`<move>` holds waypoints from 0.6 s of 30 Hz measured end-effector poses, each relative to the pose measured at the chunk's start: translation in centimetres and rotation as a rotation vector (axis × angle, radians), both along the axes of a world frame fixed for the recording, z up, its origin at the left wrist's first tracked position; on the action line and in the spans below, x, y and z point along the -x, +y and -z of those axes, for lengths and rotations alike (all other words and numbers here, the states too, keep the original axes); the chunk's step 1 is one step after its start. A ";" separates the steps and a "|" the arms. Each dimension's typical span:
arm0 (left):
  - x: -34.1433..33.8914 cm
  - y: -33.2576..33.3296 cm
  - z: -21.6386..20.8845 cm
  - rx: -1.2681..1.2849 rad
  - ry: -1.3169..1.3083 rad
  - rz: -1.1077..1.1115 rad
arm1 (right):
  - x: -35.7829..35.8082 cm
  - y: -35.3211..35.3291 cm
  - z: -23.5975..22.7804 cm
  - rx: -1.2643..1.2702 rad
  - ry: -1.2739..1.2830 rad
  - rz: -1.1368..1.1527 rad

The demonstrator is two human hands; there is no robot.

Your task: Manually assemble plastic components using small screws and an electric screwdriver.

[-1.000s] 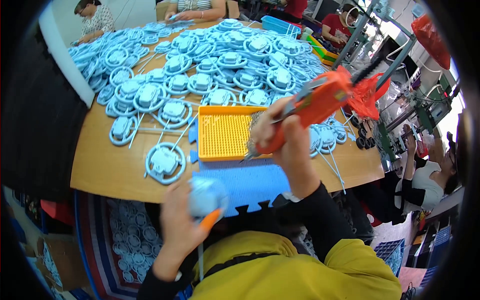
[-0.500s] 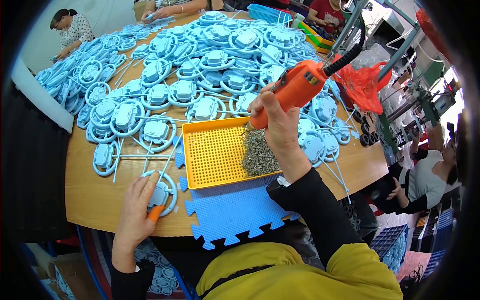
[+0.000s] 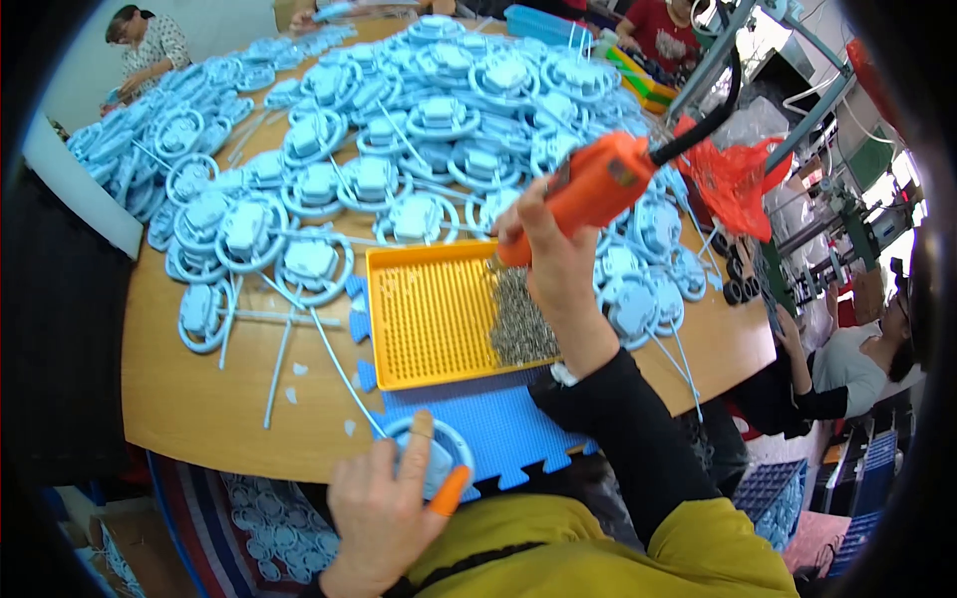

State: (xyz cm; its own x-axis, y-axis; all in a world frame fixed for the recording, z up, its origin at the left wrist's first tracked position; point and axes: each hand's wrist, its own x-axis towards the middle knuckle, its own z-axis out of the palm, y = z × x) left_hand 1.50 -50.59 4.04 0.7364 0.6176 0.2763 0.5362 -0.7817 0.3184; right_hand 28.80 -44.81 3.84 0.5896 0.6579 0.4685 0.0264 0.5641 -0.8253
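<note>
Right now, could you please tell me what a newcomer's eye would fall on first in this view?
Probably the heap of light-blue ring-shaped parts, covering much of the wooden table's far side. Next, the orange power tool in the right hand, above the yellow tray with small metal pieces at its right end. Nearest the body, the left hand touches one blue ring part by the blue mat.

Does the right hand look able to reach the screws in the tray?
Likely yes: the right hand holds the orange driver over the yellow tray, near the screws, with nothing visible between.
</note>
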 end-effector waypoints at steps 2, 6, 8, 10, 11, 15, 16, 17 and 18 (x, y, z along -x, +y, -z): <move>-1.4 -0.4 -0.4 0.108 0.048 -0.028 | 0.2 0.0 -0.4 -0.015 0.045 0.008; -1.3 -0.5 -1.0 0.298 -0.024 0.061 | -0.4 -1.2 0.2 -0.011 -0.011 -0.027; -0.1 0.4 -0.6 0.182 -0.004 0.274 | -0.2 -1.4 -0.1 -0.032 -0.011 -0.025; 0.6 0.9 0.9 0.163 0.098 0.309 | 0.5 -1.8 -1.7 -0.031 -0.025 0.002; 0.3 1.2 1.7 0.177 0.027 0.337 | 0.6 -2.3 -2.5 -0.058 -0.053 -0.002; -1.9 0.4 3.7 0.128 -0.199 0.162 | 3.2 -5.8 -5.6 -0.086 -0.084 -0.124; -2.7 0.2 3.9 0.101 -0.238 0.074 | 4.1 -6.8 -5.8 -0.066 -0.072 -0.132; -3.0 -0.4 3.9 0.120 -0.230 0.063 | 5.2 -8.1 -5.9 -0.005 -0.082 -0.197; -3.4 -0.7 4.0 0.133 -0.273 0.024 | 6.0 -9.1 -5.8 0.043 -0.098 -0.264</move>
